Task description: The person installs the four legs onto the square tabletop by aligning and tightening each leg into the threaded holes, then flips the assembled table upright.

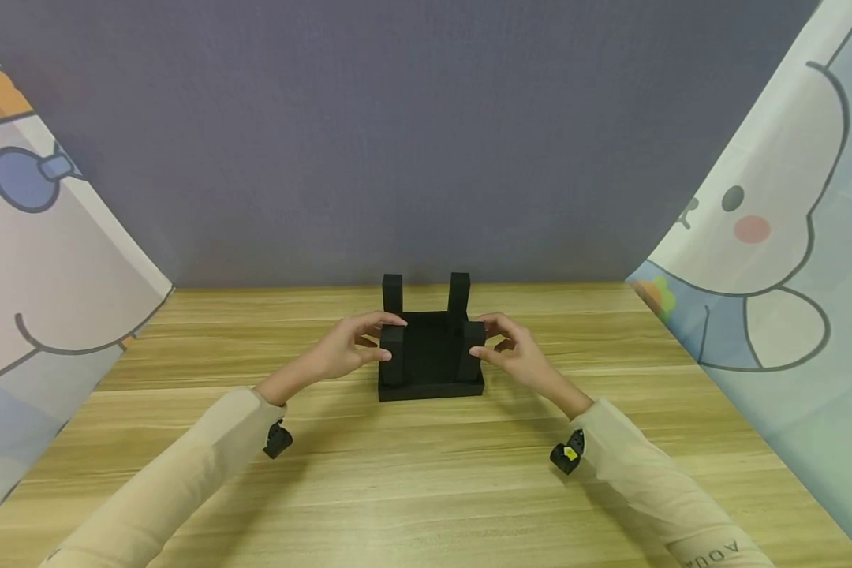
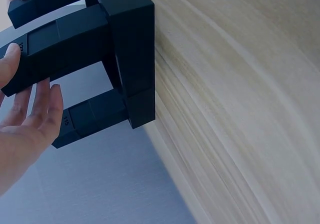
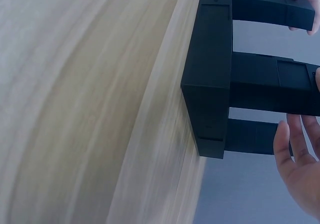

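Observation:
A black square frame-like base [image 1: 431,390] lies on the wooden table with upright posts at its corners, like a small upturned table. My left hand [image 1: 351,345] pinches the front left post [image 1: 393,359] near its top, thumb on the near face. On the other side, my right hand [image 1: 511,347] pinches the front right post [image 1: 470,359] the same way. Behind them stand the back left post [image 1: 393,293] and the back right post [image 1: 458,296], untouched. Small raised marks show on a post [image 2: 82,121] in the left wrist view.
The pale wood-grain table [image 1: 426,473] runs back to a grey-blue wall panel [image 1: 412,142]. Cartoon-printed curtains [image 1: 42,260] hang at both sides. A small black device [image 1: 278,439] sits at the left wrist, and another [image 1: 568,452] at the right.

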The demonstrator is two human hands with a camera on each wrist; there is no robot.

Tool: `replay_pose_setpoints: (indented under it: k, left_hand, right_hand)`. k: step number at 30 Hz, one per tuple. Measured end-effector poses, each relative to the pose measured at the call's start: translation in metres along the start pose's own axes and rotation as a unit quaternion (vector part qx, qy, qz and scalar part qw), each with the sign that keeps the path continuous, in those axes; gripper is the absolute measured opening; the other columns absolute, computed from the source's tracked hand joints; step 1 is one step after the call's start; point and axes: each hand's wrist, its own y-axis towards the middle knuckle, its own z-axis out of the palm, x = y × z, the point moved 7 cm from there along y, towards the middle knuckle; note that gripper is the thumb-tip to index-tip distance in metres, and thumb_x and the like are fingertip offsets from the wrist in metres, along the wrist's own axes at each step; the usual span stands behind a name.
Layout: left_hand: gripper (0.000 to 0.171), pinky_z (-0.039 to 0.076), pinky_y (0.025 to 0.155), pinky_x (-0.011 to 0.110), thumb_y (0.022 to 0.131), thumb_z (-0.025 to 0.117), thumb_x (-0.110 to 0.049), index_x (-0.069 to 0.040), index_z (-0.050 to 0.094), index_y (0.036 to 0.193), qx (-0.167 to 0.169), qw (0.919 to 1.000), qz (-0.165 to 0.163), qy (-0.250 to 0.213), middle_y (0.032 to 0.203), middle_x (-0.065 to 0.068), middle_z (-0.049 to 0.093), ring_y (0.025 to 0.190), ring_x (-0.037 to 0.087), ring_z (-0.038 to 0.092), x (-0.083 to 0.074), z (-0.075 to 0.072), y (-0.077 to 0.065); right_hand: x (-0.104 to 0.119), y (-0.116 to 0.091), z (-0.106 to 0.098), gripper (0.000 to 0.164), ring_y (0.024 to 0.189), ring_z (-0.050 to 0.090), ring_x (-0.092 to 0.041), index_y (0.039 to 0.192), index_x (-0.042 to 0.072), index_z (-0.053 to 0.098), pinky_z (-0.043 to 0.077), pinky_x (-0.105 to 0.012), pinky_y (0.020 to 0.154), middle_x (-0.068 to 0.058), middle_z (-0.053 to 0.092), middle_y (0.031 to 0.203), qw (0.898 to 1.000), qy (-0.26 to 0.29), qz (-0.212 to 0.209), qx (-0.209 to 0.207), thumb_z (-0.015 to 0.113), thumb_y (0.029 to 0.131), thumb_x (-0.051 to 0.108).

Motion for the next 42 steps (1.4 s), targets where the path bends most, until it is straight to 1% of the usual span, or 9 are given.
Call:
replay_pose_setpoints:
  k: [9,13,21,26,28,31,35,38,42]
  left_hand:
    - [0.048,0.05,0.087,0.04,0.08,0.067,-0.004,-0.011,0.053,0.126,0.001,0.9999,0.001,-0.011,0.13,0.012,0.051,0.102,0.03,0.055,-0.001,0.0,0.0]
    - [0.048,0.05,0.088,0.04,0.081,0.067,-0.005,-0.012,0.053,0.126,0.003,0.9999,0.0,-0.01,0.13,0.011,0.051,0.102,0.029,0.055,0.0,-0.001,0.0]
    - [0.049,0.05,0.087,0.039,0.082,0.067,-0.008,-0.014,0.052,0.128,0.0,0.9998,-0.002,0.022,0.132,0.008,0.051,0.105,0.027,0.056,0.002,-0.001,0.0]
    - [0.049,0.05,0.086,0.042,0.082,0.067,-0.012,-0.016,0.051,0.128,-0.013,0.9997,-0.002,0.02,0.133,0.008,0.05,0.106,0.028,0.057,0.005,0.0,-0.002]
    - [0.05,0.05,0.086,0.043,0.082,0.068,-0.013,-0.016,0.05,0.128,-0.02,0.9997,-0.003,0.013,0.13,0.008,0.051,0.104,0.028,0.057,0.006,0.001,-0.003]
    - [0.05,0.049,0.086,0.043,0.082,0.069,-0.014,-0.016,0.05,0.128,-0.034,0.9994,-0.007,0.003,0.126,0.009,0.054,0.102,0.026,0.058,0.007,0.001,-0.004]
    - [0.052,0.049,0.085,0.044,0.081,0.069,-0.015,-0.015,0.049,0.129,-0.051,0.9985,-0.019,-0.003,0.117,0.01,0.058,0.102,0.025,0.058,0.01,0.001,-0.006]
    - [0.053,0.049,0.085,0.044,0.081,0.07,-0.016,-0.016,0.048,0.129,-0.061,0.9978,-0.027,-0.003,0.113,0.009,0.058,0.102,0.025,0.058,0.012,0.001,-0.008]
    - [0.053,0.049,0.085,0.043,0.08,0.07,-0.016,-0.018,0.048,0.129,-0.069,0.9969,-0.037,-0.007,0.111,0.009,0.057,0.102,0.026,0.058,0.016,0.003,-0.01]
  right_hand:
    - [0.001,0.0,0.0,0.04,0.092,0.054,-0.024,0.118,-0.005,0.052,0.051,-0.042,0.071,-0.02,0.056,0.101,1.0,-0.006,-0.006,0.003,0.066,0.081,-0.001]
    - [0.001,0.0,0.0,0.04,0.093,0.054,-0.026,0.118,-0.005,0.052,0.051,-0.043,0.072,-0.02,0.056,0.102,1.0,-0.007,-0.003,0.004,0.066,0.081,0.0]
    - [0.001,0.001,-0.001,0.04,0.092,0.054,-0.025,0.118,-0.006,0.052,0.051,-0.043,0.071,-0.021,0.058,0.099,1.0,-0.005,-0.001,-0.001,0.066,0.081,0.0]
    - [0.0,0.001,-0.001,0.041,0.091,0.054,-0.023,0.118,-0.006,0.052,0.051,-0.041,0.071,-0.021,0.058,0.099,1.0,-0.005,0.001,-0.003,0.067,0.08,-0.001]
    - [-0.003,0.001,-0.001,0.041,0.091,0.054,-0.022,0.118,-0.006,0.052,0.051,-0.04,0.071,-0.021,0.058,0.099,1.0,-0.005,0.0,-0.002,0.066,0.08,-0.002]
    - [-0.017,0.003,0.0,0.043,0.093,0.054,-0.024,0.12,-0.004,0.051,0.051,-0.041,0.072,-0.021,0.058,0.101,1.0,0.0,0.003,-0.001,0.066,0.08,-0.002]
    - [-0.037,0.004,0.002,0.047,0.096,0.055,-0.026,0.123,0.001,0.05,0.051,-0.036,0.073,-0.018,0.059,0.104,1.0,0.002,0.012,0.0,0.068,0.08,0.002]
    - [-0.042,0.003,0.003,0.049,0.097,0.056,-0.026,0.124,0.002,0.049,0.051,-0.031,0.073,-0.016,0.06,0.106,1.0,0.001,0.014,0.002,0.069,0.08,0.007]
    - [-0.044,0.002,0.004,0.052,0.098,0.056,-0.03,0.125,0.0,0.047,0.051,-0.029,0.072,-0.017,0.059,0.108,1.0,0.007,0.008,0.007,0.071,0.079,0.008]
